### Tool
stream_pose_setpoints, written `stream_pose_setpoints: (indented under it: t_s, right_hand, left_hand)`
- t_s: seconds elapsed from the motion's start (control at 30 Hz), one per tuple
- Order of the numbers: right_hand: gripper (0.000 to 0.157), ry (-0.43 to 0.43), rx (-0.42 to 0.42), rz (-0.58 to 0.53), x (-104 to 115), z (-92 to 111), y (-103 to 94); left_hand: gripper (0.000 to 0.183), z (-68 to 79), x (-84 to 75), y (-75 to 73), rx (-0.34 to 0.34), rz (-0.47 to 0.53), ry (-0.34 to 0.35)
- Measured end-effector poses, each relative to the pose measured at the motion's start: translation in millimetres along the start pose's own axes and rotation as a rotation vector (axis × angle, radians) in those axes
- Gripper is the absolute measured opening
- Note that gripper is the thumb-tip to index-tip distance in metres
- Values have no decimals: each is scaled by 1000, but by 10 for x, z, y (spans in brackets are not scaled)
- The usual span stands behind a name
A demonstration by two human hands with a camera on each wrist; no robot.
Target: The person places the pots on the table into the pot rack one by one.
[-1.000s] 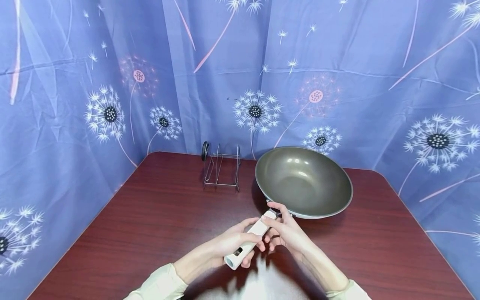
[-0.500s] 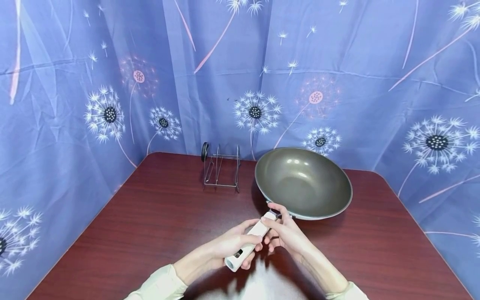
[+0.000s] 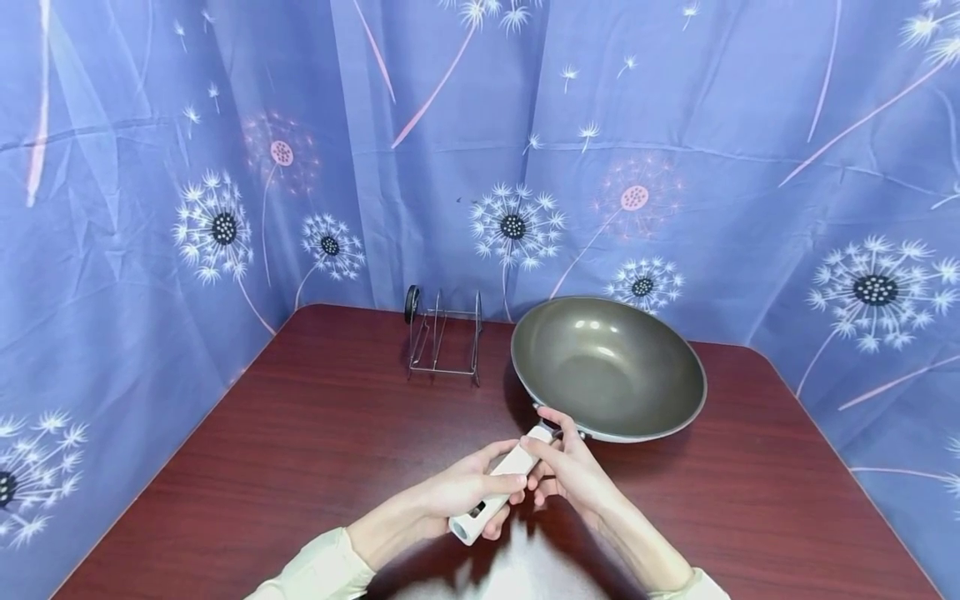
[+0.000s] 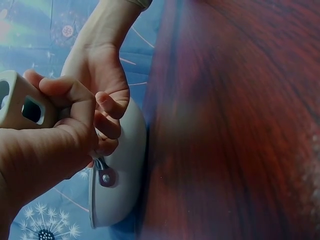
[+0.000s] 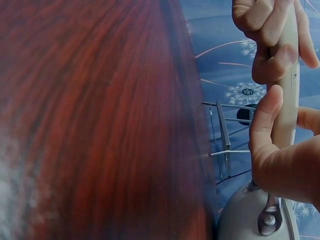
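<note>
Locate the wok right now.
Head view: the wok is right of centre, to the right of the wire rack, its white handle held by the left hand and right hand.

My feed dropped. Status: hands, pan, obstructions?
Left hand grips white handle; right hand holds it near pan. Pan open side up. Wire rack left of pan, apart; likely not blocking.

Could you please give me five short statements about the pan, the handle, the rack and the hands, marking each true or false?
1. The left hand and right hand both hold the handle. True.
2. The right hand is nearer the pan than the left hand is. True.
3. The pan lies upside down. False: its hollow side faces up.
4. In the head view, the rack stands right of the pan. False: the rack stands left of it.
5. The handle is white. True.
</note>
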State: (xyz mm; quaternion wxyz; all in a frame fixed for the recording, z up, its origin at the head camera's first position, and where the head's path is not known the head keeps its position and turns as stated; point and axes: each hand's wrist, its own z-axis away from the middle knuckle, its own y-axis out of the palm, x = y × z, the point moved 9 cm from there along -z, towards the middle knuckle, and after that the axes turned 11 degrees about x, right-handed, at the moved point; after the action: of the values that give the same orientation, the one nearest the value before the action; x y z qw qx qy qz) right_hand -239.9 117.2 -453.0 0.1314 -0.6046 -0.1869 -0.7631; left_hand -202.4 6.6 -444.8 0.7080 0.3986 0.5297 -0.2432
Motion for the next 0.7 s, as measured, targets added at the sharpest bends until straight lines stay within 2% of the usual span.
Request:
stream_pose_setpoints:
  t_s: [0.4, 0.7]
  right_hand:
    - [74, -26, -90, -51, 56, 3, -41]
    - [70, -52, -186, -37, 62, 15, -98]
  left_hand:
    - [62, -51, -86, 76, 54, -66, 20]
    - [49, -118, -103, 139, 89, -122, 67]
